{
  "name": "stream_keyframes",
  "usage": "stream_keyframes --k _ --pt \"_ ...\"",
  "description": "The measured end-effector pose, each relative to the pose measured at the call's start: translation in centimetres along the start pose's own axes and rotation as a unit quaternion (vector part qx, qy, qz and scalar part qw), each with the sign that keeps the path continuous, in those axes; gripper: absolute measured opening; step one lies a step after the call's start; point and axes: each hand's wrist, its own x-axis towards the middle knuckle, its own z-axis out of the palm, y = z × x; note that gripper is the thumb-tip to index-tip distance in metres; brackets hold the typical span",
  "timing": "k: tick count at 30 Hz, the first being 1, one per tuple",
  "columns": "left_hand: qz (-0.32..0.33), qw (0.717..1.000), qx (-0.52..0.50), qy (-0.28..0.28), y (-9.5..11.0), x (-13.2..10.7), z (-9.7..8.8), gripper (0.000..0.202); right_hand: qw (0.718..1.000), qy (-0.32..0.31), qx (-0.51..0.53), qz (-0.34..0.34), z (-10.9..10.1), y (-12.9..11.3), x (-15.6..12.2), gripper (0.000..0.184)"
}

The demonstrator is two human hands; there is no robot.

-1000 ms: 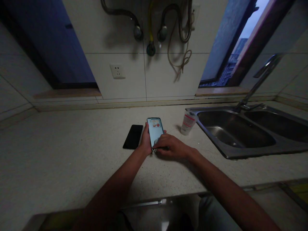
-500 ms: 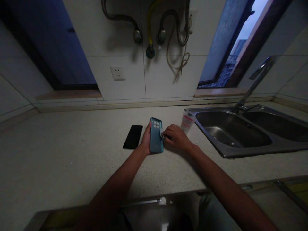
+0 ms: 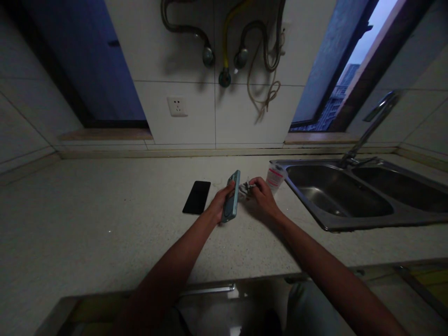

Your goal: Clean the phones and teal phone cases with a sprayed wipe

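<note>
A teal phone case (image 3: 230,206) is gripped along its left side by my left hand (image 3: 218,201), the thumb over its inner face. It is turned partly on edge above the counter. Just right of it, my right hand (image 3: 263,193) pinches a crumpled grey-white tissue (image 3: 245,188), whose exact material is hard to tell in this light. The tissue is close to the case's right edge; whether they touch I cannot tell. A black smartphone (image 3: 196,198) lies flat on the counter to the left of my left hand.
Behind my right hand stands a clear plastic cup (image 3: 275,177) with red markings. A double steel sink (image 3: 324,226) with a faucet (image 3: 371,123) is at the right. The pale speckled countertop (image 3: 105,200) runs to a tiled wall with hoses and a socket (image 3: 177,107).
My left hand has turned the case from facing me to nearly edge-on, its thumb now on the inner face. My right hand has drawn slightly right, and more of the tissue shows.
</note>
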Motion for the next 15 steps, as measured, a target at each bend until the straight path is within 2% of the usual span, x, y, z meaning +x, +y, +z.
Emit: stream_keyframes --k 5,9,15 --pt "0.020 0.999 -0.023 0.044 0.1 0.3 -0.1 0.006 0.991 0.012 0.097 0.091 0.7 -0.1 0.1 0.023" --pt "0.066 0.995 -0.070 0.035 0.2 0.5 -0.5 0.037 0.975 0.027 0.156 0.156 1.0 -0.1 0.2 0.036" --pt "0.061 0.993 -0.094 -0.029 0.3 0.7 -0.6 0.068 0.973 0.031 0.194 0.124 1.1 -0.1 0.2 0.042"
